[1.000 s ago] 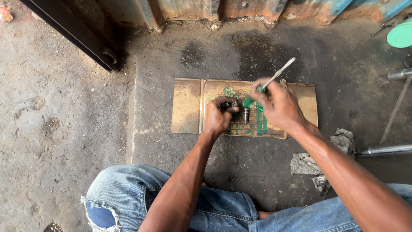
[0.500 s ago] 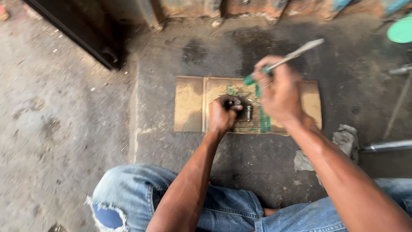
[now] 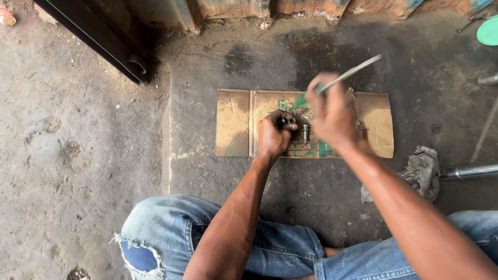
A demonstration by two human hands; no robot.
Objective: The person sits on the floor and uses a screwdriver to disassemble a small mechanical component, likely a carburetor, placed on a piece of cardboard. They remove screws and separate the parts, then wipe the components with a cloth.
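Observation:
A flattened piece of brown cardboard lies on the concrete floor in front of me. My left hand rests on it, fist closed around a small dark metal part. Just right of that fist a short metal bolt-like piece stands on the cardboard. My right hand hovers above the cardboard, blurred, gripping a slim tool with a green handle and a long metal shaft that points up and to the right.
A dirty grey rag lies right of the cardboard beside a shiny metal tube. A dark metal beam runs diagonally at upper left. A green round lid sits at the top right. My jeans-clad knees fill the bottom.
My right hand has lifted the green-handled tool up off the cardboard and swung it, the shaft now pointing higher. My left fist has stayed on the small metal part.

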